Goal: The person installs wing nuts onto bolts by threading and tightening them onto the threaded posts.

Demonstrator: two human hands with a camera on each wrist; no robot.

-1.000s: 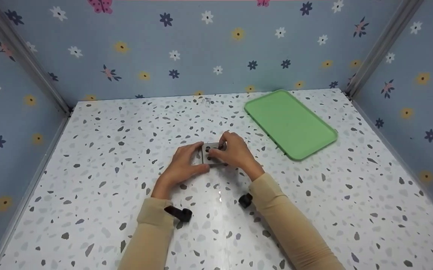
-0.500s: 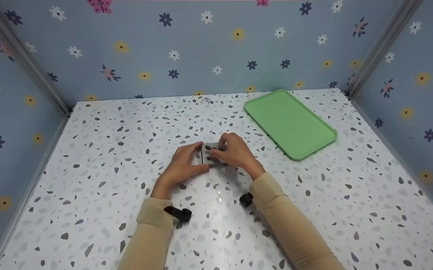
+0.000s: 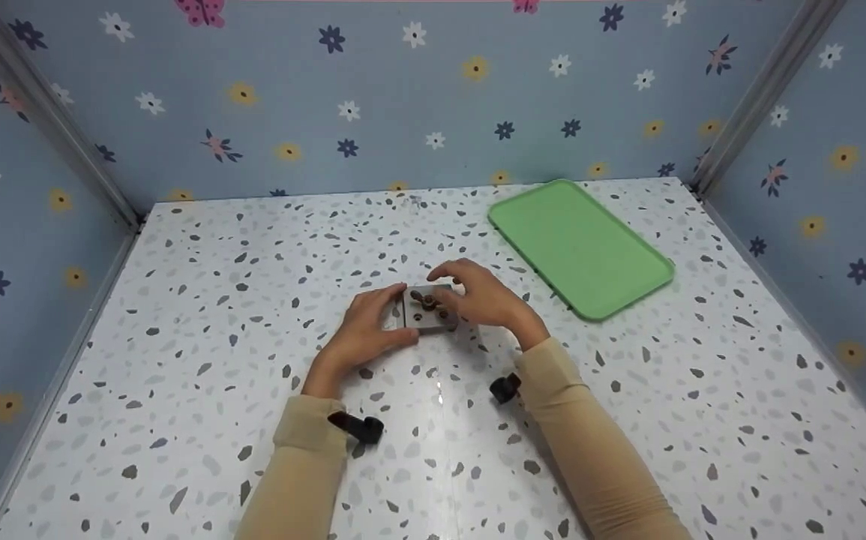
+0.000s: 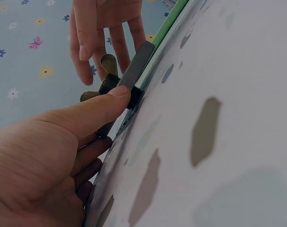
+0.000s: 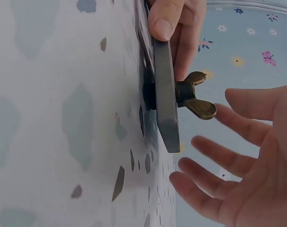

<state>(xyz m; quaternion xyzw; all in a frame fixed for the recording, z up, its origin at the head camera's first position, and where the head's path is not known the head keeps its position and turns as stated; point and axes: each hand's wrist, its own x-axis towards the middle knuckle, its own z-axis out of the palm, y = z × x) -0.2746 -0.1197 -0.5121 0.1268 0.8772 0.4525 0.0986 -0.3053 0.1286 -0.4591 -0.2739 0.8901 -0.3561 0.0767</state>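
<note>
A small grey metal plate (image 3: 430,324) with several holes stands out at mid-table in the head view. My left hand (image 3: 361,328) grips it by its left part, thumb on the near edge and fingers at the far edge. A brass-coloured wing-headed screw or nut (image 5: 201,109) rises from the plate's face on a dark round collar. A dark end of it shows beneath the plate in the right wrist view. My right hand (image 3: 481,296) hovers at the plate's right side with its fingers spread and loosely bent, holding nothing. Its thumb and index finger are close to the wings.
A green tray (image 3: 581,251) lies at the back right of the speckled white table (image 3: 253,247). Blue flowered panels (image 3: 403,97) enclose the back and both sides. A black wrist camera (image 3: 367,430) sits at my left cuff.
My right hand has let go of the wing-headed piece and drawn back to the right, its fingers opening. The wings have turned. My left hand and the plate stay in place.
</note>
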